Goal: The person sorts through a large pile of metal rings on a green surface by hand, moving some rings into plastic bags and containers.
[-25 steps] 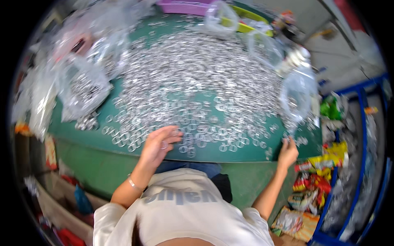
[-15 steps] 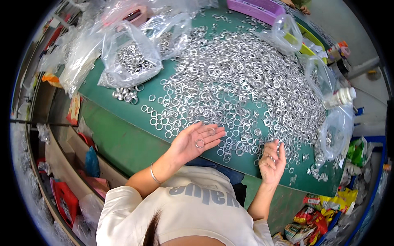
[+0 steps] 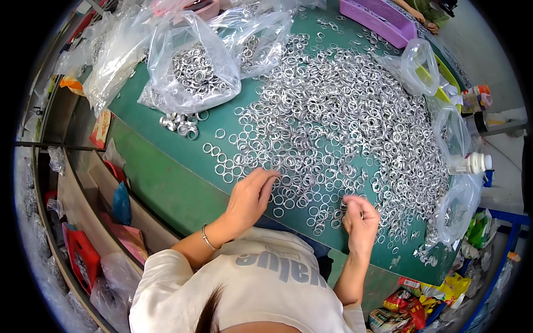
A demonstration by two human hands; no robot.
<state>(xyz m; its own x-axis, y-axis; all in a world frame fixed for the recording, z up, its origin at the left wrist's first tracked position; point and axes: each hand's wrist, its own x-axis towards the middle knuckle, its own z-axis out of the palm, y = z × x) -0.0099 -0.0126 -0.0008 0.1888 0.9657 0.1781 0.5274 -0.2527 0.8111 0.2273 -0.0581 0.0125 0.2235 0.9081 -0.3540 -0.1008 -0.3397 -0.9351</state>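
A clear bag point(image 3: 161, 75) on my left holds silvery rings point(image 3: 197, 69); loose rings point(image 3: 344, 105) cover the tabletop point(image 3: 139, 102) just beyond my left hand point(image 3: 250, 197) and right hand point(image 3: 361, 219), both curled narrow; whether either pinches one, I can't tell.

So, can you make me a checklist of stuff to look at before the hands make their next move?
1. Hands apart: ok. The left hand and right hand don't touch each other.
2. Left hand empty: cannot tell. Its curled fingers hide the palm.
3. Right hand empty: cannot tell. Its fingertips are bunched close together.
4. Metal rings in one flat layer: not ok. Many are heaped up on the green table.
5. Rings in the clear plastic bag: ok. A few thicker rings lie just outside it.
6. Other person's hand out of the way: ok. It's at the far side.
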